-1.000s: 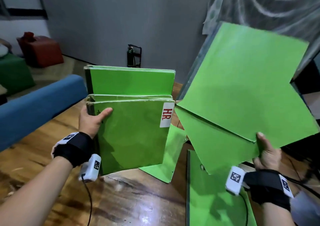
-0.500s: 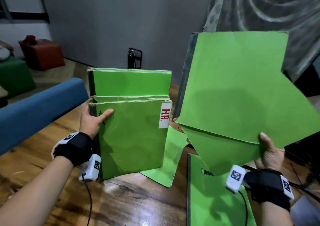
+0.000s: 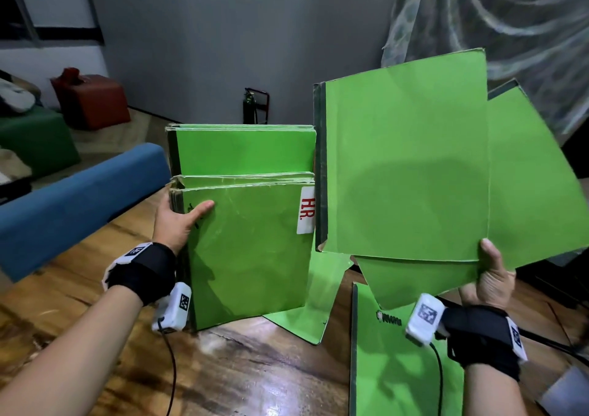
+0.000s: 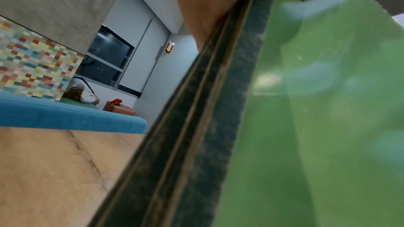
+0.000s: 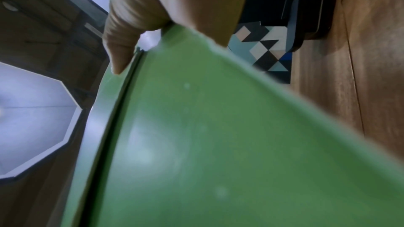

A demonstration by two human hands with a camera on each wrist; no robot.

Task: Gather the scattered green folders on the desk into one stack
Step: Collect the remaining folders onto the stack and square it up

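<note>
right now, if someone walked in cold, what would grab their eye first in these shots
The bright green folders dominate: the left hand holds an upright stack standing on the wooden desk, its front folder bearing a white label with red "HR.". To its right, the right hand grips a fanned pair of folders raised above the desk. Two more folders lie flat below, one behind the stack and one under the right wrist.
</note>
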